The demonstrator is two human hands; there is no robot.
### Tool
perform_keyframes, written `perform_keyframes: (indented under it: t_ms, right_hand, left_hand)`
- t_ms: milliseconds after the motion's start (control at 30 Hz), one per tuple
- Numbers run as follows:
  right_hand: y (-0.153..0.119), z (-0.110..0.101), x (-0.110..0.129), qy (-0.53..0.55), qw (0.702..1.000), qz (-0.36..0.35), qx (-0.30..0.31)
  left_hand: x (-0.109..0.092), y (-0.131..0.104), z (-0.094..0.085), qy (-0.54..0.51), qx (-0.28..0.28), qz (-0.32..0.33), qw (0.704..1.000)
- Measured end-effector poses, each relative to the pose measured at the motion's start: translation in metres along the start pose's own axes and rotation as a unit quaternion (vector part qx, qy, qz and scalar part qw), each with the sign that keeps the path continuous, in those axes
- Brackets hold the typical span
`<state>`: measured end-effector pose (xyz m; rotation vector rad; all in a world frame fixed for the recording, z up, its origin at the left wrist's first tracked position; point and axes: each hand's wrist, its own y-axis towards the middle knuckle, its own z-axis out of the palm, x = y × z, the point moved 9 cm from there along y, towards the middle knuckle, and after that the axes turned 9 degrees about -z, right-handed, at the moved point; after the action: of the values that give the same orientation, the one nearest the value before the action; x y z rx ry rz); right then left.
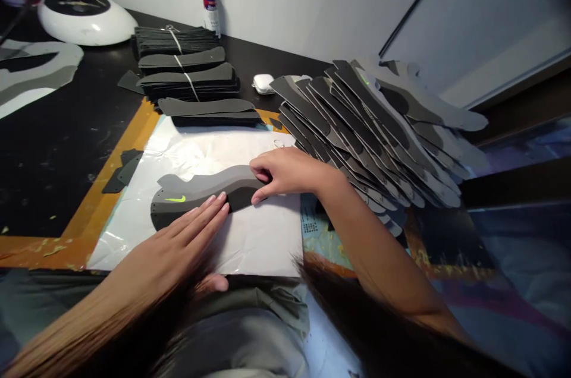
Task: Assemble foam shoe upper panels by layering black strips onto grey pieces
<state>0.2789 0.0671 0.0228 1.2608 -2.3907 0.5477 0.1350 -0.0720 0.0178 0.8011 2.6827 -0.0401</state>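
Observation:
A grey and black shoe upper piece (203,186) with a small yellow-green swoosh lies flat on a white plastic-covered sheet (263,235). My left hand (172,250) rests on its lower edge, fingers stretched out and side by side, the thumb apart near the table's front edge. At the piece's right end my right hand (289,175) is closed, thumb and curled fingers pinching the tip. The fingers hide that tip. Dark cut strips (209,107) lie stacked just beyond the sheet.
Right of the sheet leans a fanned pile of similar upper pieces (357,128). Behind are banded bundles of dark strips (187,78), a spray bottle (208,0), a white case (263,84) and a white lamp base (87,21). Dark scraps (125,170) lie at the left.

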Motion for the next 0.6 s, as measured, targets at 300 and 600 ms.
perform_keyframes:
  t_ms: [300, 600]
  right_hand:
    - [-0.004, 0.000, -0.004, -0.001, 1.000, 0.012, -0.021]
    - [-0.012, -0.027, 0.033, -0.094, 0.960, -0.165, -0.206]
  left_hand:
    - [0.065, -0.016, -0.029, -0.036, -0.075, 0.029, 0.996]
    - [0.078, -0.006, -0.073, -0.040, -0.178, -0.010, 0.983]
